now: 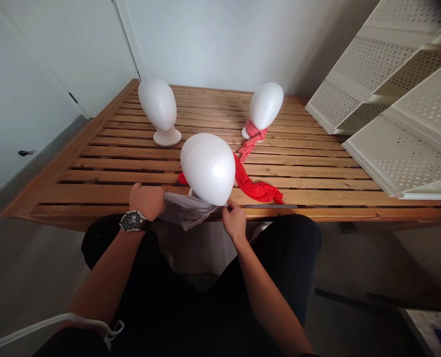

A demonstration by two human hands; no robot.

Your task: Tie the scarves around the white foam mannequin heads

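Both hands hold a grey cloth (185, 210) under the near foam head (208, 167): left hand (146, 201) fisted on it, right hand (234, 220) pinching; even tension should keep it smooth.

A grey cloth (185, 210), crumpled and pulled taut, hangs over the table's near edge beneath a white foam head (208, 167) standing there.
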